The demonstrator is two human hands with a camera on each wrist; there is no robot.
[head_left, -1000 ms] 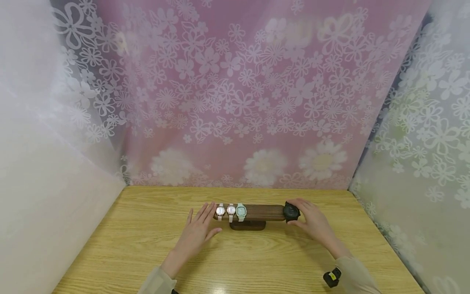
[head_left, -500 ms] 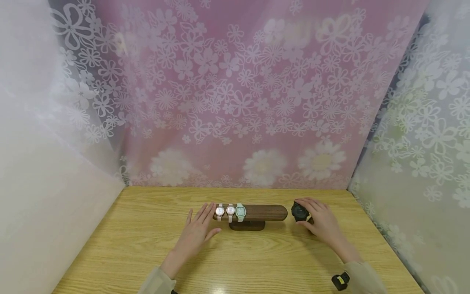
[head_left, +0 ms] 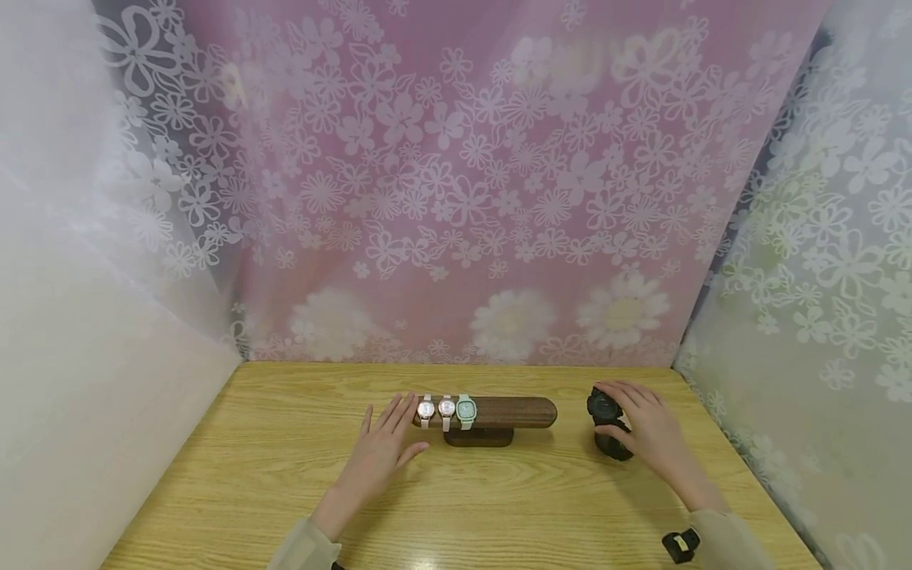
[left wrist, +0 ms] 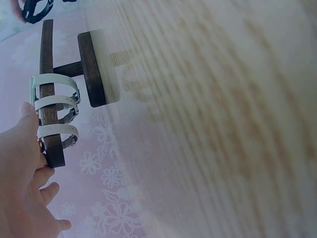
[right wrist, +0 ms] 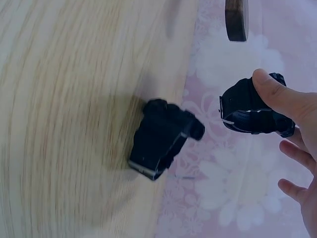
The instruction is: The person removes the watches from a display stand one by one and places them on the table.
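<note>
My left hand (head_left: 378, 447) touches the left end of a dark wooden watch stand (head_left: 516, 412) with straight fingers, thumb spread apart. Strapped round the bar near that hand are two small light-strapped watches, the left watch (head_left: 426, 410) and the middle watch (head_left: 446, 408), then a mint-green square watch (head_left: 466, 408). To the right of the stand, my right hand (head_left: 648, 427) pinches a black watch (right wrist: 250, 109) between thumb and fingers, its strap closed in a loop. A second black watch (right wrist: 163, 136) rests on the table, apart from the held one in the right wrist view.
The stand's base (head_left: 479, 438) sits on the wood-grain table (head_left: 484, 514). Behind the table hangs a pink floral curtain (head_left: 456, 198), with pale curtains at both sides. A black strapped device (head_left: 680, 546) is on the right wrist.
My right hand has drawn the black watch off the bar's right end and carried it rightward. The second black watch has come into sight below it. My left hand stays put.
</note>
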